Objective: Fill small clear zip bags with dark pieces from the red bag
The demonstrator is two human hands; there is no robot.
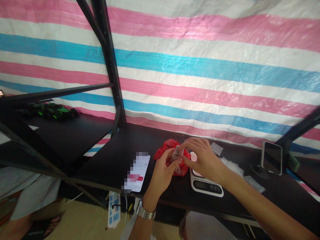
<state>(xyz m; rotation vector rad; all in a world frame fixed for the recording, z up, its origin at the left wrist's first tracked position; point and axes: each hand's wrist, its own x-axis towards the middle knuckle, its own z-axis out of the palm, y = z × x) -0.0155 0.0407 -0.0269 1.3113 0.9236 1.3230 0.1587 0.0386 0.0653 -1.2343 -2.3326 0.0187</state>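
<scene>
Both of my hands meet over the black shelf top (110,160), pinching a small clear plastic bag (177,154). My left hand (162,171), with a metal watch on its wrist, grips the bag from the left and below. From the right and above, the fingers of my right hand (202,158) close on the bag's top edge. A crumpled red plastic bag (167,146) lies just behind the hands. What the clear bag holds I cannot make out.
A white digital scale (206,186) sits under my right wrist. A phone (138,173) lies flat to the left; another phone (272,157) stands on a holder at the right. Small clear bags (232,166) are scattered nearby. Black rack posts (110,63) rise at the left, and a person's leg (27,196) shows at lower left.
</scene>
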